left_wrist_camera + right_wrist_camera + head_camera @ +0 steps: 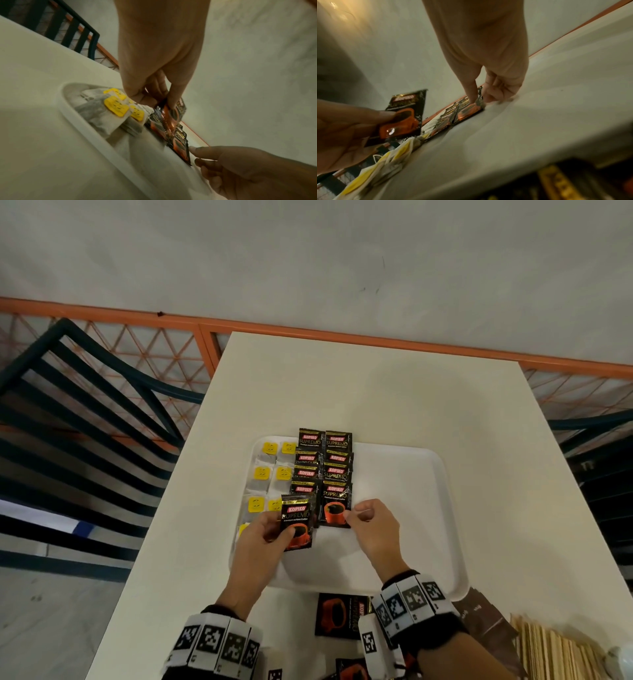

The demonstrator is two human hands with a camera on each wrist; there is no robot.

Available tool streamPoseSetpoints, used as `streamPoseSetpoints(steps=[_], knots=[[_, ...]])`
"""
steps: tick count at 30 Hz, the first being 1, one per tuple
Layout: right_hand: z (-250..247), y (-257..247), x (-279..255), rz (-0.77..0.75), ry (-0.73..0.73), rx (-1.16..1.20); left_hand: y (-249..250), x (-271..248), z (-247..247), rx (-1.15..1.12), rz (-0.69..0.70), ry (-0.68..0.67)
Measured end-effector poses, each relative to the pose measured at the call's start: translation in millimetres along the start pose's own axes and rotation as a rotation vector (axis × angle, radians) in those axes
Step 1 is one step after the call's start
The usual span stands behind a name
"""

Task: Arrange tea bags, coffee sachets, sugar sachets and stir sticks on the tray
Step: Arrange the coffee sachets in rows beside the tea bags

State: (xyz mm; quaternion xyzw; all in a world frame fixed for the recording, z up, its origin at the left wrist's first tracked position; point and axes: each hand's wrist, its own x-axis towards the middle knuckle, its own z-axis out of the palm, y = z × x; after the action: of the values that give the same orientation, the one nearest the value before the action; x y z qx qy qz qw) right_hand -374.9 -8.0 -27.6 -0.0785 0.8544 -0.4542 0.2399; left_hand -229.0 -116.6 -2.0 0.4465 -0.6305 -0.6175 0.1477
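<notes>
A white tray (pixel 411 508) lies on the white table (pixel 376 392). Tea bags (pixel 263 474) with yellow tags fill its left side in two columns. Beside them, black coffee sachets (pixel 323 460) overlap in two columns. My left hand (pixel 274 529) grips one coffee sachet (pixel 297 522) by its lower part, lifted just above the near end of the left column; the left wrist view shows this held sachet (pixel 171 115). My right hand (pixel 352 513) pinches the right edge of the nearest sachet (pixel 335 505) of the right column. That pinched sachet (pixel 467 111) lies flat on the tray.
Loose coffee sachets (pixel 339 616) lie on the table in front of the tray. Brown sachets (pixel 486 621) and a pile of wooden stir sticks (pixel 548 652) sit at the near right. Dark chairs (pixel 85 422) stand at both sides, with an orange railing (pixel 308 332) behind the table.
</notes>
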Motion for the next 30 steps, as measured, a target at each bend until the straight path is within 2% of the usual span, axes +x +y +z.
streamPoseSetpoints(steps=[4, 9, 17, 21, 23, 27, 30], knots=[[-10, -1, -8, -0.055, -0.019, -0.051, 2, 12, 3, 0.289, 0.091, 0.015], [-30, 3, -22, -0.091, -0.044, -0.051, 3, 26, 10, 0.495, 0.186, -0.016], [-56, 19, -47, -0.083, -0.101, -0.100, 4, 25, 16, 0.636, 0.268, 0.051], [-74, 26, -59, -0.112, -0.130, -0.182, 0, 15, 14, 0.670, 0.400, 0.069], [-85, 29, -68, -0.131, -0.185, -0.268, -3, 2, 13, 0.646, 0.511, -0.067], [-100, 44, -90, -0.181, -0.356, -0.507, -15, -38, 13, 0.726, 0.636, -0.532], [-99, 61, -107, -0.227, -0.337, -0.725, -33, -60, 16, 0.859, 0.677, -0.692]])
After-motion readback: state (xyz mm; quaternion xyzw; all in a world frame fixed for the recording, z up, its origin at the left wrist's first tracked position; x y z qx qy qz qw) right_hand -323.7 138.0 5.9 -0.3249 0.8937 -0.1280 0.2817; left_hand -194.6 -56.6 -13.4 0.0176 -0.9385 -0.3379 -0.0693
